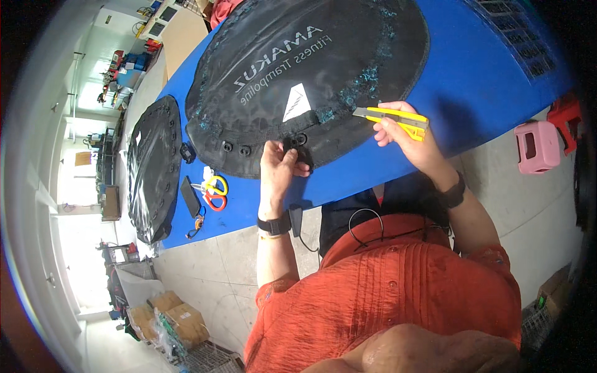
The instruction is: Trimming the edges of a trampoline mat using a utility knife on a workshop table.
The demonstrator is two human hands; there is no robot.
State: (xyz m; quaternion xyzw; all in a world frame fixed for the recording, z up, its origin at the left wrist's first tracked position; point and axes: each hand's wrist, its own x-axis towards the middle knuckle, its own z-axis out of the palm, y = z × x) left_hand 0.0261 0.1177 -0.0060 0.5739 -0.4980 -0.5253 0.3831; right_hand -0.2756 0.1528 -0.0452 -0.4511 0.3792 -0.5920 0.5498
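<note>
Left hand (280,169) pinches black mat (298,78) near its rim | right hand (410,148), at two o'clock, clasps yellow utility knife (392,117) | mat spreads toward twelve o'clock across blue table (476,87) (likely floppy, slick; best held by its edge)

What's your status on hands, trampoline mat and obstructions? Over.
Left hand pinching black trampoline mat at its near side. Right hand gripping yellow utility knife. Scissors off left on blue table, clear of both hands.
</note>
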